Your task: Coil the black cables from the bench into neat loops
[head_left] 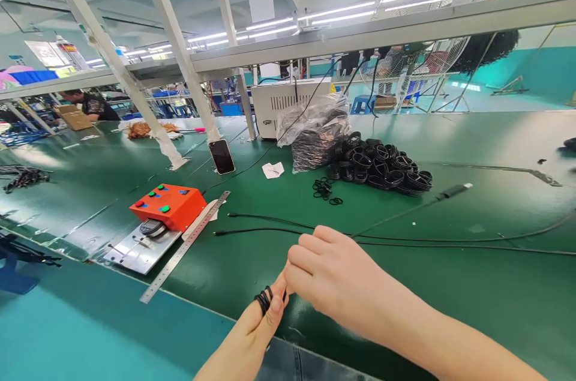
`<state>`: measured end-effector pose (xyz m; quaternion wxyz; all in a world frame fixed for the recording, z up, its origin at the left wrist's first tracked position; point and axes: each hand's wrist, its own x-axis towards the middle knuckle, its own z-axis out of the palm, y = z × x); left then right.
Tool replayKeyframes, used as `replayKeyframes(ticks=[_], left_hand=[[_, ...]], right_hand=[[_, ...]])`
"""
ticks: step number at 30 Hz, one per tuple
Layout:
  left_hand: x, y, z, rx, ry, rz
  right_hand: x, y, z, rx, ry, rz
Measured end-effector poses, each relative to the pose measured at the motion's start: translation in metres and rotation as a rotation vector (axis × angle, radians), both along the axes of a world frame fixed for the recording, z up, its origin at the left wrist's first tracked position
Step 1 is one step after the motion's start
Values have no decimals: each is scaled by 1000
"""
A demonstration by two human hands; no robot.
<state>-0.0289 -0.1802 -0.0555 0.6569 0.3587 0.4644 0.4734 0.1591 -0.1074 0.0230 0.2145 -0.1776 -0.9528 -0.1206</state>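
My left hand (258,321) is low at the bench's front edge, its thumb and fingers pinched together. Several small black rings (263,300) are looped round one of its fingers. A dark bit shows at the pinch, too hidden to name. Touching those fingertips, my right hand (328,273) is closed, knuckles up. From behind it a slightly blurred black cable (396,215) runs up to the right and ends in a plug (454,191); the grip itself is hidden. Two more black cables (270,229) lie across the bench just beyond my hands.
An orange box with buttons (168,204) and a metal ruler (186,246) lie on the left. Behind are a phone (222,156), loose black rings (323,188), a heap of coiled black cables (382,165) and a plastic bag (315,132). Metal posts and a rail (360,33) cross above.
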Motion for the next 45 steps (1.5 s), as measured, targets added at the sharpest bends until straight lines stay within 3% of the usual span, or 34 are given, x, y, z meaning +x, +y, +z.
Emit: replayKeyframes(ticks=[6, 11, 13, 16, 19, 24, 30, 34, 39, 42, 45], left_hand=[[10, -4, 5, -45, 134, -123], [19, -3, 11, 5, -18, -183], [17, -5, 11, 5, -77, -133], [9, -7, 10, -22, -224, 52], [-4, -4, 9, 64, -452, 199], [-31, 7, 7, 312, -782, 226], [-60, 14, -1, 355, -900, 382], [-59, 15, -5, 307, -734, 533], [-37, 19, -12, 296, -227, 701], [-25, 18, -22, 289, 154, 581], [-15, 11, -29, 303, 510, 257]], right_hand=[[-6, 15, -13, -15, 197, -14], [-16, 27, -26, -282, 240, -86], [-19, 30, -29, -450, 228, -105], [-20, 30, -31, -674, 176, -96], [-21, 29, -35, -817, 81, -52], [-16, 26, -37, -835, -92, -179], [-7, 9, -36, -737, -188, -316], [-5, -6, -39, -533, -254, -249], [1, -19, -40, -305, -241, -164], [6, -25, -37, -176, -117, -113], [6, -26, -26, -120, -8, -62]])
